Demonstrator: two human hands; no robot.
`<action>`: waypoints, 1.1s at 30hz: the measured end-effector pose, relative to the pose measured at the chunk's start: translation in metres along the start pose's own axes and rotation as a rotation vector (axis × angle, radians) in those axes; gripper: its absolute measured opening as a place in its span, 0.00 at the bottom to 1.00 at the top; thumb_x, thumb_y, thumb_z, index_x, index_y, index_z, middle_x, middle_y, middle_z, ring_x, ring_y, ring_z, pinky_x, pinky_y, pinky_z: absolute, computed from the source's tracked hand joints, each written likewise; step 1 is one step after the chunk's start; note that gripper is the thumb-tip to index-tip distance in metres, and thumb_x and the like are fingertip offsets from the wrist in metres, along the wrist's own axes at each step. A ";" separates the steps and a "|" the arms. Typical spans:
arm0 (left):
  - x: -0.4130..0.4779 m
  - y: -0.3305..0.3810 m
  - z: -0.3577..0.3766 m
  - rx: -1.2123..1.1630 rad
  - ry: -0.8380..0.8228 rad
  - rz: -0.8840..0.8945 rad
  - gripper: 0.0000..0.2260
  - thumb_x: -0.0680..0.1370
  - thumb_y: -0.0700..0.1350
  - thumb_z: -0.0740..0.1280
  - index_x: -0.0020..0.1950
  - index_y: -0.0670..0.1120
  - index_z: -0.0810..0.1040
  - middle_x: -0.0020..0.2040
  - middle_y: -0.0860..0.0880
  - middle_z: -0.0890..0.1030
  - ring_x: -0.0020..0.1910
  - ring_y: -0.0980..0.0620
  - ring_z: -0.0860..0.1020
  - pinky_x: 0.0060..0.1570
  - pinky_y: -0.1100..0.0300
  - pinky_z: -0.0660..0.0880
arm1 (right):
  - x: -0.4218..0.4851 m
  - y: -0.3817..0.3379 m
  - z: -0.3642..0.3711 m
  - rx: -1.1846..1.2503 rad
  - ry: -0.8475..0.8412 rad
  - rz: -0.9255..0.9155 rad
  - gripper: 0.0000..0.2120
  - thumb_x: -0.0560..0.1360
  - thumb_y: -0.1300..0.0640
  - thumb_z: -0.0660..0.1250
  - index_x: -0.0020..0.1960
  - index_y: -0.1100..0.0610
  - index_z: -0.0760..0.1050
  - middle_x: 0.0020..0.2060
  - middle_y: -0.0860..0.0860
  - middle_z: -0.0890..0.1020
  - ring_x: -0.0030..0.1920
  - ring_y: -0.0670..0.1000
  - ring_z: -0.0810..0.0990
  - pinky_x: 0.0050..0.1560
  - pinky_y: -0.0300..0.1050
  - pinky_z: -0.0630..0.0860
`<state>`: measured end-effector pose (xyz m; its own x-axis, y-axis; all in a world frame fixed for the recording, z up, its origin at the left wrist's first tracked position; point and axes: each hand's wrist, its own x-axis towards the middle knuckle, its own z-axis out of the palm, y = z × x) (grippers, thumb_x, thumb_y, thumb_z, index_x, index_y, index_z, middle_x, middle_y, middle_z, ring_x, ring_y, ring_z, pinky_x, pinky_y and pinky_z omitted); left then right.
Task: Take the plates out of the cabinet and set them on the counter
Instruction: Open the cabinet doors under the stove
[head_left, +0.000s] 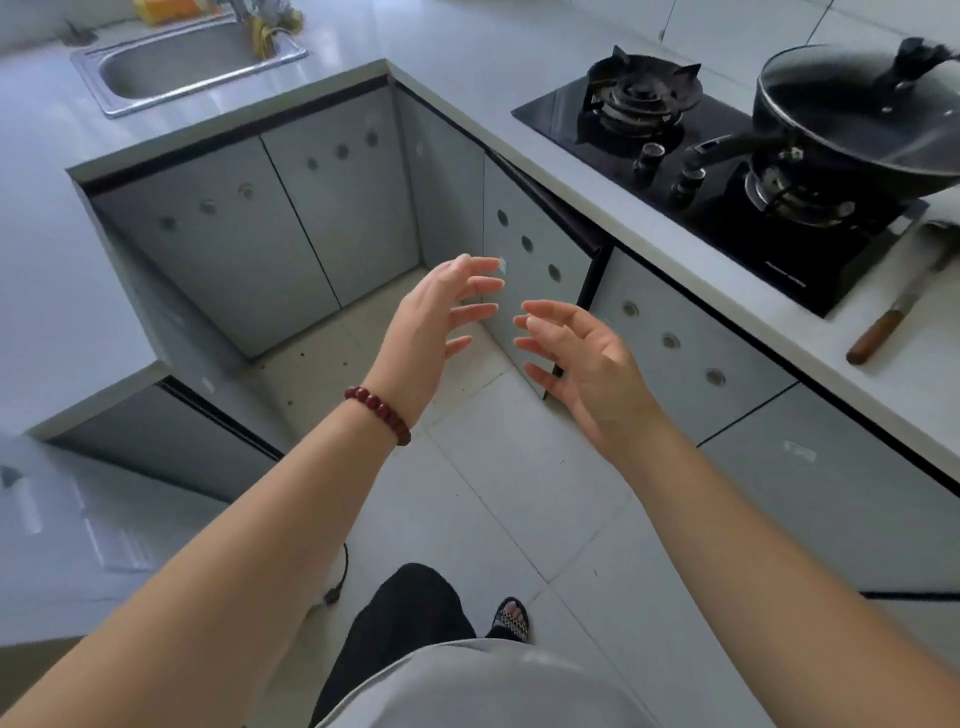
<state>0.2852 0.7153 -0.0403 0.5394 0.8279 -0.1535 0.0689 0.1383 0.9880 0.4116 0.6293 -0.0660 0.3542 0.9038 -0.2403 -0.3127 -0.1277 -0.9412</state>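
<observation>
My left hand (439, 317) and my right hand (582, 358) are stretched out in front of me, both empty with fingers spread. They hover just in front of a grey cabinet door (535, 270) below the stove; that door stands slightly ajar, with a dark gap at its right edge. A red bead bracelet circles my left wrist. No plates are visible; the cabinet's inside is hidden. The pale counter (597, 192) runs along above the doors.
A black gas hob (691, 156) with a lidded wok (857, 119) sits on the counter at right, with a wooden-handled knife (893, 317) beside it. A steel sink (187, 67) is at the back left. More grey doors (249, 239) line the corner. Tiled floor lies below.
</observation>
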 end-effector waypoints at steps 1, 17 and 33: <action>0.013 0.001 -0.002 0.008 -0.009 0.001 0.18 0.72 0.60 0.55 0.52 0.56 0.79 0.57 0.51 0.80 0.55 0.52 0.78 0.58 0.49 0.71 | 0.012 -0.002 0.000 0.001 0.005 0.003 0.06 0.74 0.55 0.68 0.50 0.48 0.79 0.51 0.48 0.81 0.52 0.46 0.79 0.56 0.45 0.74; 0.249 0.033 -0.027 0.064 -0.301 -0.026 0.17 0.72 0.61 0.55 0.47 0.58 0.80 0.50 0.57 0.83 0.51 0.56 0.80 0.51 0.55 0.71 | 0.197 -0.043 0.000 0.121 0.304 -0.066 0.07 0.73 0.55 0.69 0.51 0.48 0.79 0.52 0.48 0.81 0.50 0.45 0.79 0.49 0.40 0.75; 0.392 0.028 0.051 0.131 -0.548 -0.085 0.16 0.74 0.61 0.55 0.45 0.59 0.81 0.50 0.58 0.83 0.51 0.58 0.81 0.54 0.52 0.71 | 0.295 -0.057 -0.091 0.172 0.539 -0.048 0.06 0.72 0.56 0.70 0.48 0.47 0.80 0.47 0.45 0.83 0.50 0.46 0.81 0.51 0.43 0.75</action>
<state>0.5412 1.0156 -0.0722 0.8816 0.4089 -0.2359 0.2162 0.0946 0.9718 0.6144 0.8654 -0.1050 0.7575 0.5645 -0.3280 -0.4084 0.0177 -0.9126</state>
